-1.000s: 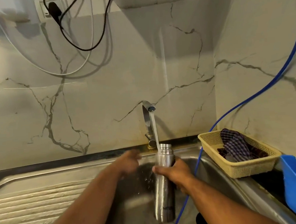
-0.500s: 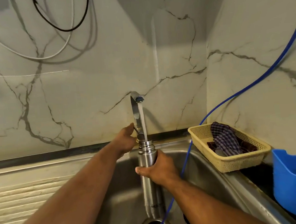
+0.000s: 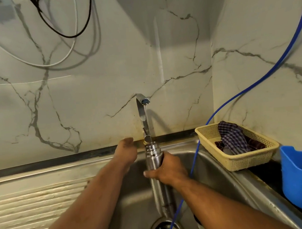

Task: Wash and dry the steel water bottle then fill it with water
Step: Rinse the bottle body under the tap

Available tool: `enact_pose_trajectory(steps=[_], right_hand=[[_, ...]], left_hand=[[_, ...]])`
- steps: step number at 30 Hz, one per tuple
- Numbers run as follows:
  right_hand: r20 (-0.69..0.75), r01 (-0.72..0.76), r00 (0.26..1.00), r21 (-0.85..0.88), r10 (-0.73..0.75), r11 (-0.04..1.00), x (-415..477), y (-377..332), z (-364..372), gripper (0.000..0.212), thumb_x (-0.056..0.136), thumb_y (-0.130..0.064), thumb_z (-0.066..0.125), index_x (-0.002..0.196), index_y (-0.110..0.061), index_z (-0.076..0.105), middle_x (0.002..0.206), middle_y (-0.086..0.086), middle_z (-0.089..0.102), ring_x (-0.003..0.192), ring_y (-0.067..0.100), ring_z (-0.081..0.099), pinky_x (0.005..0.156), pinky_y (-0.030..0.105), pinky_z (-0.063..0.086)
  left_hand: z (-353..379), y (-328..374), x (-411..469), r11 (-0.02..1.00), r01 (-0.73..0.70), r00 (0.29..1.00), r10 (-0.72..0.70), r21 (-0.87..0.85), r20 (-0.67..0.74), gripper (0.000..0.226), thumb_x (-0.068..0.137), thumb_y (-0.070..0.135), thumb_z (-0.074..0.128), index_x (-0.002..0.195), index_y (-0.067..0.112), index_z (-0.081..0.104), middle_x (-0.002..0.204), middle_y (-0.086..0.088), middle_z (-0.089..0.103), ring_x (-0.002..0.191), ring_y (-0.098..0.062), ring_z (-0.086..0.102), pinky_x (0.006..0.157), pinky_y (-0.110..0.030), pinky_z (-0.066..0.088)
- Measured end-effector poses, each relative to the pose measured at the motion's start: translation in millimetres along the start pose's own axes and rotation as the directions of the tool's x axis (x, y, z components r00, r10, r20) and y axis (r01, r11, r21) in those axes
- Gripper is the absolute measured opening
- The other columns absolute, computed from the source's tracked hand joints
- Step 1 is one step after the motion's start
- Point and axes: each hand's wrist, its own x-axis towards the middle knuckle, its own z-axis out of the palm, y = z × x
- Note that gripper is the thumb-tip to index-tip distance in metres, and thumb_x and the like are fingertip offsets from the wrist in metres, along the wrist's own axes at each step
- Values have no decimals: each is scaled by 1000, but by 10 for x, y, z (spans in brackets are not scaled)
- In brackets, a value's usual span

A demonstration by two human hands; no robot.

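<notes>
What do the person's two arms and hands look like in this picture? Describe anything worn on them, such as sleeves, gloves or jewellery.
Both forearms are bare up to the bottom edge of the picture: no sleeves show. The left hand and the right hand wear no gloves, and no watch, bracelet or ring can be seen. No markings are visible on the arms.

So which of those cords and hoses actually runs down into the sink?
The thin blue hose: it drops from the right wall, past the yellow basket, to the drain. The black cable and white cable only loop high on the wall.
</notes>
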Motion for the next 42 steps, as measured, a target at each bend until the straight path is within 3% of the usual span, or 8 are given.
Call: enact_pose_trajectory(steps=[6, 11, 15, 22, 34, 37, 40, 42], right_hand=[[4, 45, 999, 4, -45, 999, -217, -240, -128, 60, 66, -41, 93, 114, -32, 59, 108, -8, 69, 103, 17, 66, 95, 39, 55], [-121, 108, 988, 102, -95, 989, -482, -387, -177, 63, 64, -46, 93, 114, -31, 59, 100, -12, 67, 91, 11, 66, 85, 36, 58], [25, 159, 987, 51, -161, 986, -690, -580, -162, 54, 65, -43, 93, 105, -38, 57, 97, -13, 66, 88, 8, 65, 74, 33, 61], [-43, 278, 956, -191, -291, 941, -705, -630, -237, 64, 65, -54, 90, 115, -30, 59, 101, -11, 69, 93, 9, 67, 80, 24, 50], [-16, 313, 949, -45, -314, 949, -730, -728, -155, 69, 62, -54, 92, 119, -29, 60, 100, -17, 65, 87, 1, 62, 84, 26, 55], [3, 214, 975, 263, -223, 941, -780, -782, -186, 81, 66, -45, 92, 132, -34, 46, 110, -13, 63, 94, 9, 64, 78, 39, 63], [-118, 313, 950, 326, -290, 892, -794, -856, -260, 109, 75, -40, 87, 153, -48, 11, 119, -22, 47, 97, 8, 59, 72, 33, 61], [-305, 442, 878, 219, -369, 870, -755, -905, -379, 82, 84, -48, 76, 151, -43, 28, 126, -12, 47, 101, 8, 58, 77, 25, 56]], left_hand=[[-438, -409, -642, 974, 192, 973, -205, 116, 108, 38, 97, 8, 54, 133, 21, 58, 113, -13, 66, 95, -26, 65, 64, -33, 54], [-660, -604, -1084, 968, 232, 957, -244, 91, 159, 51, 92, 6, 64, 140, 19, 52, 123, -13, 65, 98, -19, 61, 68, -30, 53], [-637, -729, -1238, 952, 54, 911, -171, 303, 376, 140, 60, 55, 94, 161, 25, 2, 155, -4, 44, 134, -19, 49, 113, -33, 42], [-873, -735, -999, 980, -53, 969, 4, 190, 247, 153, 28, 84, 83, 157, 31, 19, 154, -5, 43, 138, -25, 46, 113, -43, 41], [-741, -744, -954, 964, -123, 923, 24, 236, 384, 118, 61, 53, 93, 155, 25, 29, 145, 7, 49, 130, -10, 48, 101, -22, 39], [-725, -788, -949, 980, -104, 908, 26, 166, 419, 103, 60, 41, 97, 145, 26, 41, 125, 8, 62, 111, -8, 60, 85, -22, 56], [-794, -791, -923, 987, -95, 935, 43, 131, 352, 97, 52, 47, 97, 135, 29, 51, 114, 2, 67, 102, -16, 66, 86, -35, 61], [-838, -791, -920, 983, -116, 934, 60, 139, 352, 96, 49, 49, 99, 132, 28, 55, 110, 1, 68, 99, -17, 68, 80, -32, 61]])
